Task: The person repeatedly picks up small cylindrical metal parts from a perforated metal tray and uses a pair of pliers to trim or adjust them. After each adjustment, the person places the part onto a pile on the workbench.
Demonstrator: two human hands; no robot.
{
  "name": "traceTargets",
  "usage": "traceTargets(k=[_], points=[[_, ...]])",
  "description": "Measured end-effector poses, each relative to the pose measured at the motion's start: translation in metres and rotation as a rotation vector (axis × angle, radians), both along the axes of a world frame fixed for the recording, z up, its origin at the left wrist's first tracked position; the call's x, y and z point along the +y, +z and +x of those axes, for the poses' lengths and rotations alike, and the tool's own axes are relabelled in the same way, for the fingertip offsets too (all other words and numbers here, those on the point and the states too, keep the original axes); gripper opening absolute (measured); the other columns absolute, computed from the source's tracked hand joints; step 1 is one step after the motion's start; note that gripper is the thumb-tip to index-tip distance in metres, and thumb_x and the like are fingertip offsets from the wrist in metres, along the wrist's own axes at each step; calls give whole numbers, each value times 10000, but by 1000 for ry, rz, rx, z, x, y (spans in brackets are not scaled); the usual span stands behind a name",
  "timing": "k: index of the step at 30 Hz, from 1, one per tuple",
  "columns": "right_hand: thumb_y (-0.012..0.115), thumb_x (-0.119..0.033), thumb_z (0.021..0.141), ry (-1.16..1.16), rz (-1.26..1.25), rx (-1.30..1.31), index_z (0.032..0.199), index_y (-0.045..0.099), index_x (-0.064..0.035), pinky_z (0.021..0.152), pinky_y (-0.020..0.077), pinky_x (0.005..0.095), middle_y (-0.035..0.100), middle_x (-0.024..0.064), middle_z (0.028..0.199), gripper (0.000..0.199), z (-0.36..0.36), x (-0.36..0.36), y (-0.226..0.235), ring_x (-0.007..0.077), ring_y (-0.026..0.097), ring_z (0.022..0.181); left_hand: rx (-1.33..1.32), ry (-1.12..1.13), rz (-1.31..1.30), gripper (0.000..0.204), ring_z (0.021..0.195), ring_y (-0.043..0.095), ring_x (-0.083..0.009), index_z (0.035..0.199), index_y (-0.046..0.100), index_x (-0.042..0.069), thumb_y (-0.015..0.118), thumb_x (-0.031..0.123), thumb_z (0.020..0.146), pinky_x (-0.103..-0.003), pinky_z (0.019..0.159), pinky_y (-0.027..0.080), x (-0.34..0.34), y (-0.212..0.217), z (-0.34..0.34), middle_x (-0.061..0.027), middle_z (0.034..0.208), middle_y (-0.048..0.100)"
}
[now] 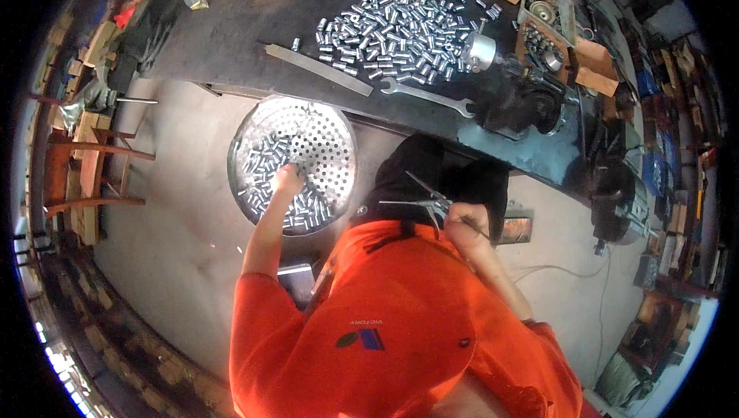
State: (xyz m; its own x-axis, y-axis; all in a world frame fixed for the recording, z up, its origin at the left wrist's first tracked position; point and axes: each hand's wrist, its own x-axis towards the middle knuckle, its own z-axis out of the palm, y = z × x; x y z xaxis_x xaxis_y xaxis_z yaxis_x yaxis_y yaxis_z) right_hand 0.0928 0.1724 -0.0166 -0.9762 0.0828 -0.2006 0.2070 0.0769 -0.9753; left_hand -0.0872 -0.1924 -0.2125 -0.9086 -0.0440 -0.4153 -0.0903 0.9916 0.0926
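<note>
My left hand [287,179] reaches down into a round perforated metal tray [339,135]. Its fingers are drawn together among small shiny metal cylinders [265,155]; whatever they pinch is hidden. These cylinders lie loose over the tray's left and near parts. Near my waist, my right hand [467,225] is closed round the handles of long-nosed pliers [435,203]. The two thin jaws point left and stand apart with nothing visible between them.
On the dark workbench [223,41] are a large pile of metal cylinders [400,29], a flat file [319,69] and an open-ended wrench [427,97]. A machine fixture [523,102] stands at the right. A wooden chair [92,172] is at the left.
</note>
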Motion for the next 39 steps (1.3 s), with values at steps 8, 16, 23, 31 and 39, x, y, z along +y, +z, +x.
traceTargets(k=[8, 16, 23, 31, 39], points=[[477, 77, 642, 7, 95, 30, 519, 369, -55, 480, 265, 216, 338, -35, 549, 210, 3, 4, -1, 35, 341, 552, 121, 38, 425, 254, 768, 647, -243, 929, 651, 76, 641, 232, 729, -361, 671, 500, 8, 27, 10, -134, 841, 658], [470, 46, 628, 32, 210, 251, 531, 349, -45, 442, 212, 252, 264, -13, 522, 180, -3, -3, -9, 55, 282, 522, -363, 228, 1585, 243, 779, 635, -243, 992, 503, -50, 621, 1, 785, -308, 711, 508, 105, 114, 47, -169, 836, 624], [522, 28, 622, 114, 181, 206, 546, 325, -33, 421, 223, 283, 264, 32, 503, 220, -7, 0, 13, 81, 277, 474, -664, 467, 1854, 202, 649, 598, -218, 975, 538, 3, 597, 130, 830, -312, 631, 487, 158, 148, 70, -117, 753, 608], [534, 20, 630, 200, 133, 314, 552, 343, -29, 409, 252, 306, 283, 73, 485, 212, -16, -2, 33, 132, 294, 427, -826, 564, 1819, 356, 379, 466, -167, 888, 558, 9, 477, 355, 919, -263, 366, 438, 175, 171, 91, -55, 526, 491], [570, -16, 607, 253, 250, 431, 565, 386, -18, 434, 336, 356, 414, 136, 516, 189, -19, -4, 40, 297, 437, 450, -563, 317, 1633, 332, 393, 507, -156, 803, 575, -26, 516, 280, 917, -277, 360, 449, 181, 200, 92, -64, 550, 536]])
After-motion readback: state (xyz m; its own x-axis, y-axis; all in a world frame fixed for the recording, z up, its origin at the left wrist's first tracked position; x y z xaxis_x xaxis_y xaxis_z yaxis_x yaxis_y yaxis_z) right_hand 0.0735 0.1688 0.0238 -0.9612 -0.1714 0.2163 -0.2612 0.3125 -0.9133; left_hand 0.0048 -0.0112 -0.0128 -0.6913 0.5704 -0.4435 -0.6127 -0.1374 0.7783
